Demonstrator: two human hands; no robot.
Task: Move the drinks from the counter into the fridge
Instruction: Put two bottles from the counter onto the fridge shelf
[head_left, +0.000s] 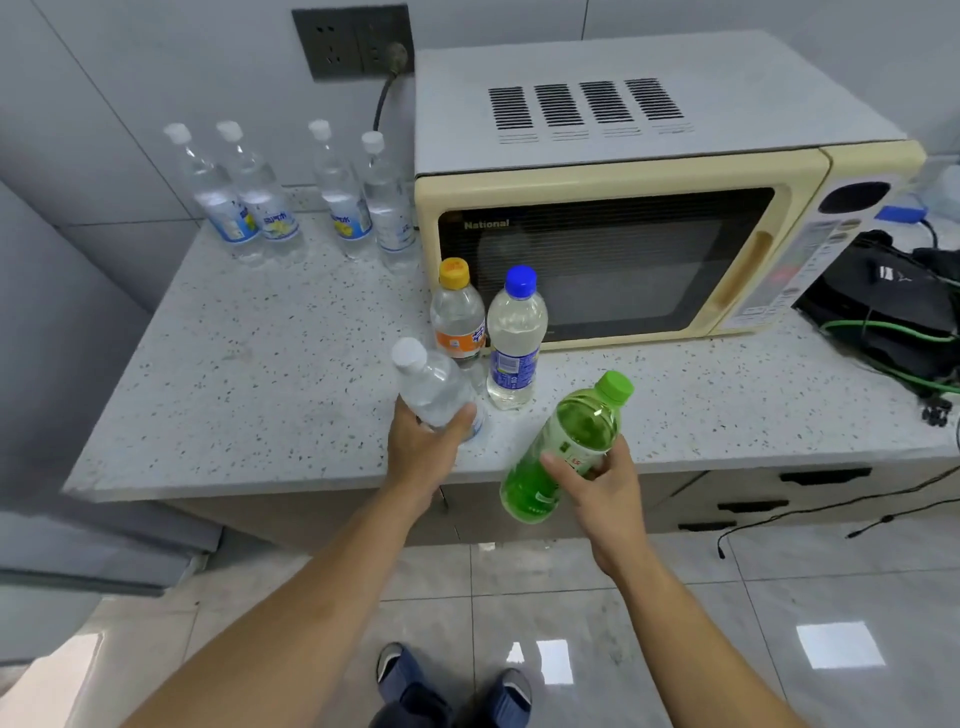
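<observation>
A speckled grey stone countertop (249, 374) fills the frame's middle. Pale grey tiled walls (119, 78) span the top, with a dark wall socket panel (337, 41) at upper centre. Glossy white floor tiles (779, 623) reflecting bright light lie along the bottom.
</observation>
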